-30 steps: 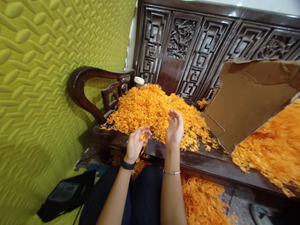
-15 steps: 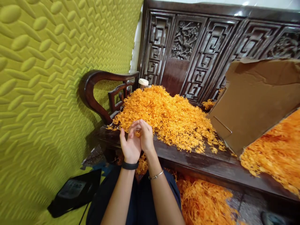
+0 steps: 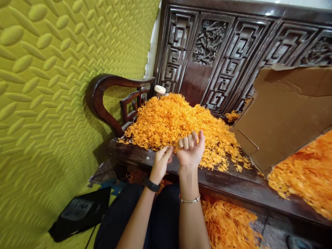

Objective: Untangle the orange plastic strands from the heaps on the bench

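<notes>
In front of me, a large pile of small, spidery orange pieces (image 3: 168, 116), which look like artificial flower parts, lies on a dark wooden bench (image 3: 135, 154). My left hand (image 3: 163, 162), with a black band at the wrist, is pinched at the near edge of the pile. Right beside it is my right hand (image 3: 190, 148), wearing a metal bangle, its fingers curled inward and its thumb raised. The fingertips of both hands come close together. Against the orange background, I cannot make out what either hand holds.
A cardboard box panel (image 3: 287, 110) leans on the bench at right, with more orange pieces (image 3: 306, 173) beyond it. An orange heap (image 3: 228, 221) lies below the bench. A white-lidded container (image 3: 159, 90) stands behind the pile. A black bag (image 3: 80, 211) lies at lower left.
Both hands have moved to the right and separated from a cupped, overlapping pose. My left fingers have closed into a pinch, and my right hand has turned with fingers curled.
</notes>
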### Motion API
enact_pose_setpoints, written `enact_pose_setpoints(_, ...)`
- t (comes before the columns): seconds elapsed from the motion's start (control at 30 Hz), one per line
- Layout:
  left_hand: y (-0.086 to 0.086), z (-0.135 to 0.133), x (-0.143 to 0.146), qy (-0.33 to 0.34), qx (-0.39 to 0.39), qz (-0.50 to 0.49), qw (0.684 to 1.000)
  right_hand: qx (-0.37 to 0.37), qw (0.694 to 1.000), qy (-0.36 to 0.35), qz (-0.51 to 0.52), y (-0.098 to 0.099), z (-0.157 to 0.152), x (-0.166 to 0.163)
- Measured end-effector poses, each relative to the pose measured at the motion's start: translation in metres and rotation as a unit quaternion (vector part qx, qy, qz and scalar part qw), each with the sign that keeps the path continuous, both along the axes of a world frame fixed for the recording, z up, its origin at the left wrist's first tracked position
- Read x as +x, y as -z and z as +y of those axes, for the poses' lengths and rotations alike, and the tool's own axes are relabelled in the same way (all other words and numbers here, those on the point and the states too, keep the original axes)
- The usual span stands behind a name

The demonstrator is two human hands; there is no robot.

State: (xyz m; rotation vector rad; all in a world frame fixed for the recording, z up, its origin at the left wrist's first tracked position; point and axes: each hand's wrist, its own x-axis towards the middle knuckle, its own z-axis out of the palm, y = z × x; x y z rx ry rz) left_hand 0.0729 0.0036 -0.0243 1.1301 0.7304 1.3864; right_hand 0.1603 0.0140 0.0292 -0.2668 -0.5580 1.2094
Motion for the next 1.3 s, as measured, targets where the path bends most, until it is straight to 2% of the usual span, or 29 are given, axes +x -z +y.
enact_pose_setpoints(0.1, -0.012, -0.009, 0.004, 0.052, 0.005, -0.005, 0.999, 0.039, 0.999, 0.002, 0.012, -0.018, -0.022, 0.004)
enact_pose_setpoints(0.23, -0.025, -0.022, 0.004, 0.131, 0.007, -0.04, 0.991, 0.099, 0.994, 0.02, -0.028, -0.042, -0.055, 0.0)
enact_pose_setpoints(0.37, -0.03, -0.028, 0.002, 0.165, 0.008, -0.058, 0.985, 0.142, 0.987, 0.033, -0.063, -0.049, -0.071, -0.003)
enact_pose_setpoints(0.7, -0.021, -0.027, -0.001, 0.082, 0.077, 0.002, 0.994, 0.094, 0.99, 0.092, -0.05, -0.048, -0.074, -0.016)
enact_pose_setpoints(0.83, -0.016, -0.025, 0.001, 0.063, 0.071, 0.012, 0.995, 0.084, 0.99, 0.096, -0.051, -0.047, -0.07, -0.023)
enact_pose_setpoints(0.93, -0.004, -0.015, -0.002, 0.039, 0.055, 0.018, 0.998, 0.075, 0.992, 0.09, -0.052, -0.05, -0.075, -0.02)
enact_pose_setpoints(1.0, 0.006, -0.004, -0.009, -0.003, 0.038, 0.028, 0.999, 0.103, 0.985, 0.129, -0.053, -0.055, -0.084, -0.01)
enact_pose_setpoints(1.07, 0.013, 0.005, -0.017, -0.057, 0.013, 0.003, 0.998, 0.138, 0.967, 0.204, -0.067, -0.056, -0.087, 0.007)
enact_pose_setpoints(1.13, 0.015, 0.01, -0.023, -0.073, 0.012, -0.034, 0.997, 0.158, 0.943, 0.28, -0.083, -0.051, -0.077, 0.025)
enact_pose_setpoints(1.2, 0.011, 0.011, -0.026, -0.064, 0.013, -0.097, 0.993, 0.146, 0.928, 0.332, -0.089, -0.037, -0.05, 0.039)
enact_pose_setpoints(1.23, 0.008, 0.01, -0.026, -0.046, 0.009, -0.126, 0.991, 0.125, 0.922, 0.356, -0.085, -0.027, -0.033, 0.043)
enact_pose_setpoints(1.3, 0.002, 0.008, -0.024, -0.005, -0.007, -0.175, 0.984, 0.039, 0.927, 0.352, -0.119, -0.004, -0.001, 0.047)
